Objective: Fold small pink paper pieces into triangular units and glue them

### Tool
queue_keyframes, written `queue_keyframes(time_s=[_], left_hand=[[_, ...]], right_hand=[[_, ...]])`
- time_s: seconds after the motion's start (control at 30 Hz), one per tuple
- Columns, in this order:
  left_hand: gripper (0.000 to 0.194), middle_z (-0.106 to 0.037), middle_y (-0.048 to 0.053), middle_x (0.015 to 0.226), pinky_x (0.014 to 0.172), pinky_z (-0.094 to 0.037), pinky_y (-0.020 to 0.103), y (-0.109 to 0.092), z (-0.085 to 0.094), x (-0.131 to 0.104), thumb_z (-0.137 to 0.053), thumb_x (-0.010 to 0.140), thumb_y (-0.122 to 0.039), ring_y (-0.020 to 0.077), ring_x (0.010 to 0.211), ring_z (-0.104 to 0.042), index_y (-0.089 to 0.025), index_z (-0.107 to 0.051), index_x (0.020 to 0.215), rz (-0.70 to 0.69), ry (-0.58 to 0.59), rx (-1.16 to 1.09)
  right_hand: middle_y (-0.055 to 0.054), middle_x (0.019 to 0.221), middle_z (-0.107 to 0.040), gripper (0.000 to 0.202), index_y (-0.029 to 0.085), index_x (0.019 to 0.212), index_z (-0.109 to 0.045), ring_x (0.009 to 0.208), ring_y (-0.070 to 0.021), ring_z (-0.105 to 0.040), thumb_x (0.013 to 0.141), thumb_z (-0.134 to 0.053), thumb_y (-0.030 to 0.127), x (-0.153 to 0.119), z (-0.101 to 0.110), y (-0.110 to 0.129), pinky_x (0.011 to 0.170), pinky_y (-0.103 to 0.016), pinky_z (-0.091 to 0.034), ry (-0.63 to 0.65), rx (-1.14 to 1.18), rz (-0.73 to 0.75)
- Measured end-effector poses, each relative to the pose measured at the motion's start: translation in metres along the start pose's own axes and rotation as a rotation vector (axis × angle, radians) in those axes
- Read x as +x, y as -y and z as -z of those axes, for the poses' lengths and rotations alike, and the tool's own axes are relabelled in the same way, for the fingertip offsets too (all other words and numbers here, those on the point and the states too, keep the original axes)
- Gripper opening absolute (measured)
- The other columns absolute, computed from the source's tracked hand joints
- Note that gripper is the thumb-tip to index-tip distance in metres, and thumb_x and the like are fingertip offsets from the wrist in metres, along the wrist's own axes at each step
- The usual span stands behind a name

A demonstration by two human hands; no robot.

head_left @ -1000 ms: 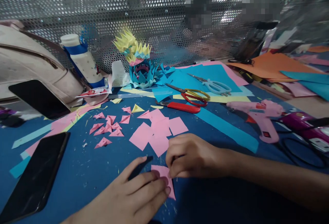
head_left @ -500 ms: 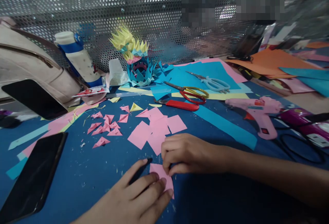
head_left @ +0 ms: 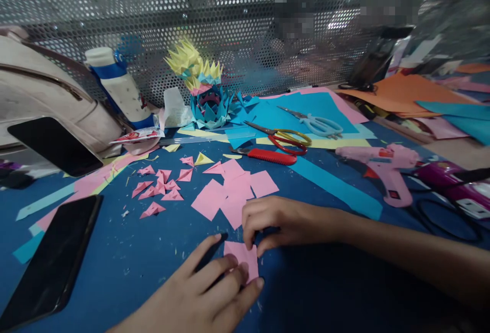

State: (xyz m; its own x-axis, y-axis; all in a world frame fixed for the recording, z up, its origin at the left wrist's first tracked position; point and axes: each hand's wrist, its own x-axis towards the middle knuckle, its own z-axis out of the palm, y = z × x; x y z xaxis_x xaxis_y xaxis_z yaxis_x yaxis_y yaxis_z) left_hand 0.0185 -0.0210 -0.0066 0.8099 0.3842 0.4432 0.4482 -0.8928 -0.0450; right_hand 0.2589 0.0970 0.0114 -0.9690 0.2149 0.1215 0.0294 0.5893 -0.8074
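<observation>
A small pink paper square [head_left: 242, 253] lies on the blue table in front of me, with a faint crease across it. My left hand [head_left: 214, 284] rests on its lower left part, fingers spread and fingertips pressing it down. At its upper right corner, my right hand [head_left: 275, 223] has thumb and index finger closed on the edge. Just beyond are several loose pink paper squares [head_left: 209, 199], partly overlapping. To their left sits a scattered group of small folded pink paper triangles [head_left: 152, 209], with one yellow folded triangle [head_left: 202, 159] behind.
Behind the squares lie a red-handled cutter [head_left: 271, 156], red-and-gold scissors [head_left: 293, 139] and light blue scissors [head_left: 323, 125]. A pink glue gun [head_left: 394, 170] is on the right. Phones [head_left: 51, 261], a bottle [head_left: 122, 91] and a bag [head_left: 49, 93] stand left. A folded-paper model [head_left: 209, 106] is behind.
The pink square, bowed and slanted before, now lies flatter and squarer. My right fingers have shifted slightly right along its edge. My left hand has stayed nearly in place.
</observation>
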Motion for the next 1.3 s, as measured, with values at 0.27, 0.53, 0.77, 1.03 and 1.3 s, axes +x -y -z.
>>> queue_keyframes(time_s=[0.27,0.53,0.77,1.03,1.3], left_hand=[[0.04,-0.072,-0.001,0.099,0.127,-0.006,0.048,0.0,0.0,0.0,-0.032,0.111,-0.019,0.0178,0.099,-0.061,-0.019,-0.068,0.129,-0.001,-0.005,-0.005],[0.036,-0.072,-0.002,0.1,0.127,-0.005,0.049,0.001,0.0,0.0,-0.037,0.11,-0.02,0.0185,0.097,-0.06,-0.02,-0.068,0.129,0.003,-0.004,-0.001],[0.042,-0.072,-0.002,0.098,0.127,-0.004,0.048,0.001,0.001,0.002,-0.031,0.111,-0.017,0.0182,0.095,-0.061,-0.019,-0.069,0.127,0.002,0.003,-0.002],[0.035,-0.072,-0.002,0.099,0.127,-0.004,0.048,0.001,0.003,0.003,-0.04,0.107,-0.017,0.0183,0.097,-0.061,-0.019,-0.069,0.127,0.003,0.001,-0.003],[0.032,-0.071,-0.001,0.102,0.127,-0.003,0.049,0.001,0.002,0.001,-0.045,0.106,-0.019,0.0187,0.098,-0.061,-0.017,-0.067,0.129,-0.001,0.002,-0.01]], right_hand=[[-0.005,0.09,-0.067,0.031,0.016,0.091,-0.071,0.088,-0.0141,-0.06,0.103,-0.056,0.04,0.002,-0.006,0.0,0.078,-0.023,-0.042,-0.047,-0.071,0.023],[-0.002,0.086,-0.063,0.034,0.017,0.091,-0.067,0.083,-0.0152,-0.056,0.103,-0.053,0.045,0.006,-0.01,0.007,0.073,-0.025,-0.038,-0.021,-0.179,-0.033],[-0.004,0.09,-0.064,0.034,0.017,0.091,-0.067,0.086,-0.0152,-0.057,0.106,-0.049,0.043,0.006,-0.005,0.007,0.076,-0.025,-0.039,0.018,-0.143,-0.023],[-0.002,0.085,-0.063,0.025,0.017,0.092,-0.066,0.081,-0.0149,-0.055,0.103,-0.056,0.037,0.007,-0.011,0.012,0.073,-0.025,-0.039,-0.034,-0.183,-0.077],[0.001,0.086,-0.061,0.007,0.017,0.092,-0.065,0.084,-0.014,-0.055,0.097,-0.064,0.021,0.007,-0.013,0.019,0.075,-0.025,-0.039,-0.035,-0.249,-0.123]])
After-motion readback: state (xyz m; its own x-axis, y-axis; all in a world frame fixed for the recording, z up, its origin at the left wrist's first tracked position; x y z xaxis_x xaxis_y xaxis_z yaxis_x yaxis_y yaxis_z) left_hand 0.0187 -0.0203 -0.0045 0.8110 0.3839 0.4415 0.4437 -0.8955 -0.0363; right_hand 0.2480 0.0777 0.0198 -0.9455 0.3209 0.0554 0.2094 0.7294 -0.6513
